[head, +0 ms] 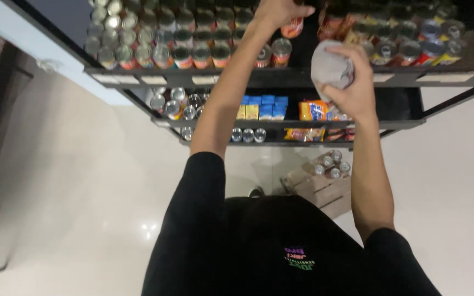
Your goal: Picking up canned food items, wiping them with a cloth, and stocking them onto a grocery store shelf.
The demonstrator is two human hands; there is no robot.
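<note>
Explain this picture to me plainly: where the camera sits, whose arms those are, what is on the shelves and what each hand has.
The camera is worn on a person's head and looks down, so you see their black shirt at the bottom and both bare arms reaching out to a dark shelf rack. There is no machine here. The left hand reaches to the top shelf and grips a red can standing among rows of cans. The right hand holds a crumpled grey cloth in front of the shelf edge. Lower shelves carry more cans, blue and yellow boxes and an orange packet. On the pale floor below stands a wooden crate with a few cans in it.
</note>
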